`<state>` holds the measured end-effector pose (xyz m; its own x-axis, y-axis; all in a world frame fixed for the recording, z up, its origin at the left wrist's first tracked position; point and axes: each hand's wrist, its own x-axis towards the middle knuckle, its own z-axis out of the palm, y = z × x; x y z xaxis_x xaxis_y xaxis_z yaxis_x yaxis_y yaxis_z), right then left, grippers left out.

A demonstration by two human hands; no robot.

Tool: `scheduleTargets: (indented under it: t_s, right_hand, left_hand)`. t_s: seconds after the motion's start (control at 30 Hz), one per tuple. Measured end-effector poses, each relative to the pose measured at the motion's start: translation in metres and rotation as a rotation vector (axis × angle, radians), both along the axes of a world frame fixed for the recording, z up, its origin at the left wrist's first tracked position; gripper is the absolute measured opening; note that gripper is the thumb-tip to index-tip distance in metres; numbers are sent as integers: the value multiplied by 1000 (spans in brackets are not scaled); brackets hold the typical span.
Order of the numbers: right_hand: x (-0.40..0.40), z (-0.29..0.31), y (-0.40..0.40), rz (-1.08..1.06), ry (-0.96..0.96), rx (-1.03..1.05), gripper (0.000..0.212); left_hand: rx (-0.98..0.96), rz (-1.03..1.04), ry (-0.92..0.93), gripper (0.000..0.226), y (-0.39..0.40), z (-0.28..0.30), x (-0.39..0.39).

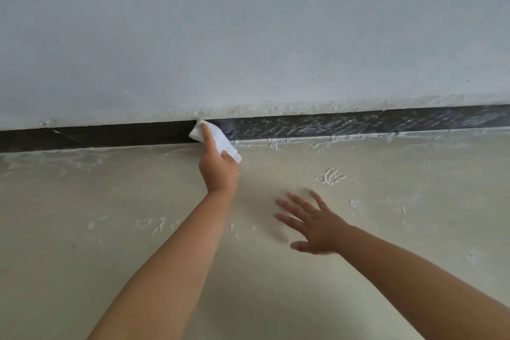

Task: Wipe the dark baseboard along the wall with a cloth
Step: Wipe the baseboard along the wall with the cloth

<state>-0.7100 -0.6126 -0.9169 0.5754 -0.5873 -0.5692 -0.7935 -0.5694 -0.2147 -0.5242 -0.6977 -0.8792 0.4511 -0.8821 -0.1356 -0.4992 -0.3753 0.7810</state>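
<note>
At the left, the long dark stone-like baseboard (96,136) ran clean and nearly black between the pale blue-grey painted wall (248,36) and the cream floor crusted with dried white plaster smears (110,229). That dark stretch was probably the part already wiped. Near the middle, the left hand (218,168) reached forward with its fingers and thumb curled round a crumpled white cloth (218,138), one finger lying along the top to press the wad flat against the face of the board, just under the rough plaster lip of the wall. Holding it that way likely kept pressure on the narrow strip. To the right of the cloth, the board carried whitish streaks and dust, so that length seemingly remained to be done. Further right and nearer the camera, the right hand (314,226) was spread flat, fingers apart and gripping nothing, low over the floor; whether it touched could not be told, though it was probably there for balance.
</note>
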Motion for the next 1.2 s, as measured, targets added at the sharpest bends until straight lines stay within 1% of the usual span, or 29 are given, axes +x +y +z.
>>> scheduleTargets:
  t_s: [0.03, 0.07, 0.13, 0.17, 0.3, 0.33, 0.43, 0.47, 0.5, 0.53, 0.6, 0.63, 0.67, 0.73, 0.77, 0.8, 0.87, 0.93, 1.03, 1.1, 1.2]
  right_hand:
    - [0, -4, 6, -27, -17, -46, 66]
    - [0, -9, 12, -30, -19, -145, 66]
    - [3, -12, 22, -32, 66, -353, 64]
    - [4, -13, 24, -32, 74, -418, 64]
    - [3, -19, 24, -13, 4, -510, 66]
    - [2, -19, 23, -19, 9, -519, 70]
    - [-1, -24, 25, -24, 32, -577, 96]
    - [0, -22, 23, -21, -5, -552, 97]
    - [1, -21, 21, -12, -72, -544, 90]
    - [0, -19, 19, 9, -114, -552, 77]
    - [-4, -15, 16, 45, -125, -547, 57]
    - [-6, -14, 17, 38, -135, -556, 48]
    - [-8, -14, 19, 13, -160, -576, 47]
    - [-13, -18, 22, -41, -174, -644, 69]
    - [-18, -17, 24, -54, -182, -681, 74]
    - [-22, -15, 25, -68, -203, -698, 74]
    - [-31, -10, 25, -97, -222, -655, 73]
    - [-41, -8, 23, -109, -212, -618, 71]
    - [-55, -12, 23, -217, -202, -586, 72]
    - [-59, -15, 25, -259, -181, -587, 67]
    - [-61, -17, 26, -263, -137, -602, 57]
  left_hand:
    - [4, 44, -1, 67, -3, -2, 4]
    - [9, 83, 0, 67, -5, -3, 8]
    - [16, 134, 2, 67, -10, -6, 8]
    - [17, 149, 7, 67, -11, -7, 5]
    - [3, 168, 61, 66, -14, -4, -28]
    - [5, 155, 67, 66, -13, -2, -40]
    - [9, 40, 70, 65, -7, 2, -75]
    - [9, -8, 78, 66, -3, 4, -85]
    - [6, -64, 87, 66, 0, 5, -95]
    - [1, -135, 91, 66, 2, 6, -103]
    - [3, -297, 78, 67, 7, 9, -114]
    - [4, -347, 67, 68, 8, 9, -116]
    - [4, -355, 58, 68, 9, 11, -115]
    - [-12, -298, 46, 68, 10, 13, -106]
    - [-32, -262, 27, 68, 11, 14, -98]
    - [-51, -228, 0, 68, 13, 13, -88]
    - [-63, -138, -38, 67, 15, 9, -66]
    - [-27, 3, -55, 67, 14, 6, -43]
    - [58, 187, -57, 65, 9, 0, -15]
    - [99, 247, -22, 65, 1, -1, -4]
    - [142, 229, 11, 67, -13, -1, -4]
